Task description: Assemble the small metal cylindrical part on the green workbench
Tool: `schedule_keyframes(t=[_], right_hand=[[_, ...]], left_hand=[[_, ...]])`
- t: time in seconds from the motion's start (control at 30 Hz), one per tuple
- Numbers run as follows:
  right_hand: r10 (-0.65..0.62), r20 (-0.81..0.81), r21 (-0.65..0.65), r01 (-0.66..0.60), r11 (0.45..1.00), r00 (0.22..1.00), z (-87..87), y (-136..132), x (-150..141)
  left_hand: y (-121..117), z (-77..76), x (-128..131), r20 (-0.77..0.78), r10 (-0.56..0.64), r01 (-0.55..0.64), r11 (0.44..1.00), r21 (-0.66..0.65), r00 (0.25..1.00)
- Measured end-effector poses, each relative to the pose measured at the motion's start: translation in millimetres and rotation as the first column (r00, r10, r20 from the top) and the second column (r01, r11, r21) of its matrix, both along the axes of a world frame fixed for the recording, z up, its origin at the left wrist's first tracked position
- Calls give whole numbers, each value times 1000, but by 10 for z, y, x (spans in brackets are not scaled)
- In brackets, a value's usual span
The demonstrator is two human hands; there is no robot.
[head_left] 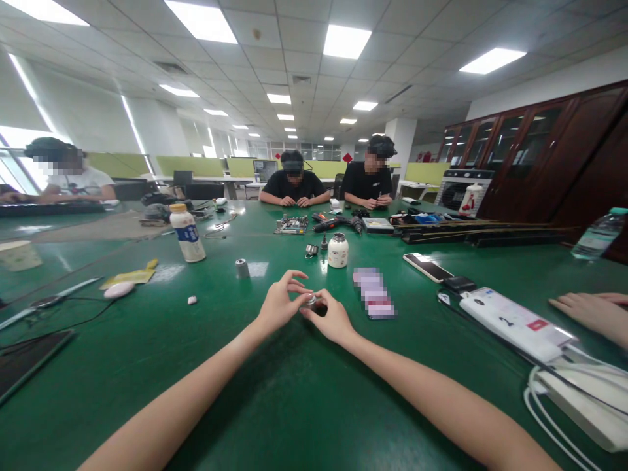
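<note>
A small silver metal cylinder (pixel 311 301) sits between my hands over the green table (pixel 275 392). My right hand (pixel 332 318) is closed round it, thumb and fingers on its sides. My left hand (pixel 283 301) is at its left, the thumb at its edge and the other fingers stretched apart above it. Just beyond stands a round white bottle (pixel 337 252) without a lid, with a small dark upright part (pixel 324 241) and a small shiny metal piece (pixel 311 250) beside it. A grey metal cylinder (pixel 242 268) stands to the left.
A pixelated phone (pixel 373 293) lies right of my hands, with a white phone (pixel 428 267) and power bank (pixel 513 320) farther right. A drink bottle (pixel 187 233) stands left. Circuit board (pixel 291 225) and drill (pixel 357 224) lie ahead. Another person's hand (pixel 591 314) rests at right; several people sit around.
</note>
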State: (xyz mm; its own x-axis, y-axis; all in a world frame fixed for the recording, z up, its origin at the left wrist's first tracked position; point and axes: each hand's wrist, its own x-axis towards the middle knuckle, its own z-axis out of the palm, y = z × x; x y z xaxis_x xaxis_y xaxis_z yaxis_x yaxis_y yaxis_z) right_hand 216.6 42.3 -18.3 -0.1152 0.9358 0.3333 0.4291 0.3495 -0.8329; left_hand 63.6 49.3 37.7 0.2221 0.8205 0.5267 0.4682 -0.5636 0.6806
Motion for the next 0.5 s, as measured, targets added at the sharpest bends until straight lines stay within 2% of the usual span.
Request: schedule_keyframes(t=[0.1,0.17,0.23,0.27,0.33,0.4,0.5], right_hand=[[-13,11,-2,13,1000,1000,0,-3,5],[-22,23,-1,22,1000,999,-1,-6,10],[-23,31,-4,23,1000,999,-4,-6,15],[-20,32,-5,21,1000,999,-7,-4,17],[-16,27,-6,16,1000,999,-13,0,22],[-13,22,-6,13,1000,1000,-17,3,24],[-13,20,-3,13,1000,1000,-18,2,25]], left_hand=[[66,-30,-73,68,214,-219,972,87,975],[156,-85,-245,85,412,-420,902,104,907],[256,-170,-489,-10,597,-595,801,71,802],[299,-219,-617,-86,648,-646,761,58,757],[362,-306,-831,-215,661,-676,737,4,719],[387,-358,-937,-269,654,-690,722,-58,707],[361,-355,-847,-174,657,-663,748,31,734]])
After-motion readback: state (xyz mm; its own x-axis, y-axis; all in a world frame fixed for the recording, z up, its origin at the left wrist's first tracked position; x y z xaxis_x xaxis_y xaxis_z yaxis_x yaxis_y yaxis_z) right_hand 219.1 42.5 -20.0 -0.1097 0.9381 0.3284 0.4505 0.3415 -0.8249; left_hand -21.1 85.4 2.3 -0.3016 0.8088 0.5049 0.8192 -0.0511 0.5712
